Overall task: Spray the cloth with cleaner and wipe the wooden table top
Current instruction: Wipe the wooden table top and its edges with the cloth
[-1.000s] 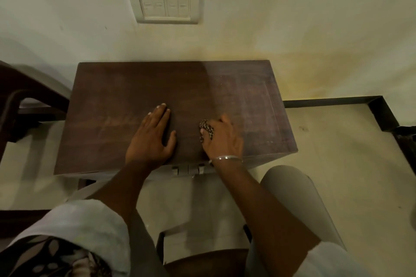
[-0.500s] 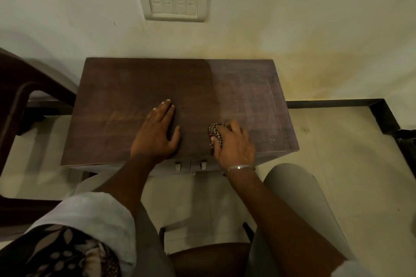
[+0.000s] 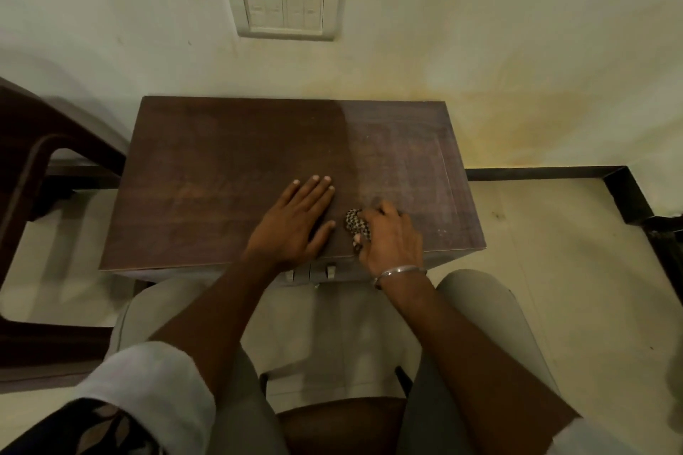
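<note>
A seated person leans over a small dark wooden worktop [image 3: 221, 177] set against a pale, stained wall [image 3: 517, 48], seen from a head-worn camera looking down. The left hand [image 3: 295, 222] lies flat on the wood near the front edge, fingers straight and close together, thumb spread to the side. Just beside it, the right hand [image 3: 391, 236] is curled round a bunched black-and-white checked cloth [image 3: 356, 223], which is pressed to the surface near the front edge, right of centre; only the cloth's left end shows past the fingers. The two hands are close but not touching. A thin metal bangle [image 3: 401, 271] circles the right wrist, and a rolled white sleeve [image 3: 148, 380] covers the left upper arm. The right half of the worktop looks paler and hazier than the left. A white switch plate [image 3: 284, 7] is fixed to the wall above. A dark chair [image 3: 37, 166] stands on the light floor [image 3: 554, 270] at the left.
</note>
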